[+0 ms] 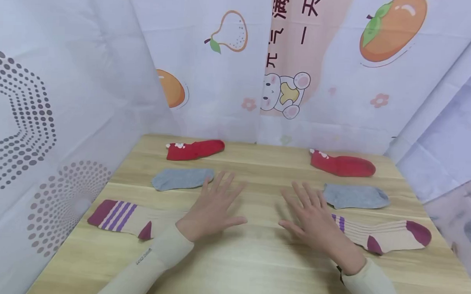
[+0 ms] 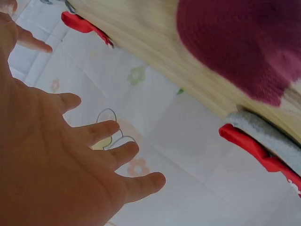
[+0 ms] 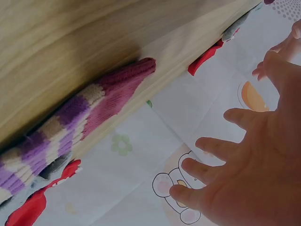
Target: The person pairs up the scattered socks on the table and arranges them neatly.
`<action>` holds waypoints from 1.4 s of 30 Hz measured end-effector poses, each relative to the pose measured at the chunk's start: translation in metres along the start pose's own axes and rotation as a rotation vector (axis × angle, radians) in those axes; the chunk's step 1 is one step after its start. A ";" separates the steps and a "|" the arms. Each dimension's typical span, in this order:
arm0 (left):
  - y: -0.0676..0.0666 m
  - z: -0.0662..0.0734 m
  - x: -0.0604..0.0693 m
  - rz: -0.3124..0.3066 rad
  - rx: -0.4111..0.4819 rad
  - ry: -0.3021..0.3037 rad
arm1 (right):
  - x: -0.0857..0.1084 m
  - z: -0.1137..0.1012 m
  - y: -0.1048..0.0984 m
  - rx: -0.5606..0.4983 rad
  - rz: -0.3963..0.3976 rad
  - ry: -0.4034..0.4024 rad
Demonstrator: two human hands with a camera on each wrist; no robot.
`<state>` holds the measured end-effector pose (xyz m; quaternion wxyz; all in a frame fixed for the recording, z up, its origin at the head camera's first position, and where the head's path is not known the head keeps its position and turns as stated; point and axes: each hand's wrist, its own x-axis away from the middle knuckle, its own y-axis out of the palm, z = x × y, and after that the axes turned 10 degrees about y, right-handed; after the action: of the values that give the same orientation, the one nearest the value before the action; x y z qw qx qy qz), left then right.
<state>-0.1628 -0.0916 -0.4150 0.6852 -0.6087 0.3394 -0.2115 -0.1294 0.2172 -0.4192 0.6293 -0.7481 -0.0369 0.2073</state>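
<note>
My left hand point(image 1: 214, 209) is spread palm down over the table, holding nothing, beside a grey sock point(image 1: 183, 179) and partly covering a cream, purple-striped sock point(image 1: 135, 217). With fingers spread, my right hand point(image 1: 314, 219) hovers near another grey sock point(image 1: 356, 196) and hides part of a second striped sock point(image 1: 392, 237). Farther back lie two red socks, one at left point(image 1: 195, 150) and one at right point(image 1: 341, 164). The left wrist view shows my left hand point(image 2: 70, 160) empty; the right wrist view shows my right hand point(image 3: 249, 160) empty too.
The wooden table point(image 1: 247, 268) carries the socks in a left and a right column. Behind it hangs a white curtain point(image 1: 230, 86) printed with fruit and a bear-like figure. More white cloth point(image 1: 84, 128) hangs along the left side, and patterned cloth point(image 1: 446, 141) along the right.
</note>
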 end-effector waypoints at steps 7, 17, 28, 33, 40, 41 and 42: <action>-0.013 -0.012 0.004 -0.071 0.071 -0.110 | -0.001 -0.005 0.000 -0.010 0.006 0.003; -0.037 -0.032 -0.003 -0.060 0.017 -0.127 | -0.004 -0.014 -0.007 -0.006 0.023 -0.043; -0.061 -0.064 -0.013 0.011 0.088 -0.124 | -0.036 -0.034 -0.003 -0.070 0.057 -0.091; -0.078 -0.081 -0.007 0.051 0.117 -0.141 | -0.052 -0.047 -0.002 -0.115 0.031 -0.102; -0.090 -0.108 0.004 0.049 0.161 -0.209 | -0.073 -0.063 0.001 -0.173 -0.008 -0.114; -0.091 -0.112 0.004 0.050 0.166 -0.211 | -0.077 -0.065 0.002 -0.183 -0.003 -0.118; -0.092 -0.115 0.004 0.051 0.172 -0.215 | -0.080 -0.066 0.002 -0.192 0.003 -0.123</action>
<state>-0.2319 -0.1899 -0.3292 0.7724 -0.5581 0.2600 -0.1561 -0.1793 0.1299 -0.3922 0.5508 -0.7910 -0.0941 0.2492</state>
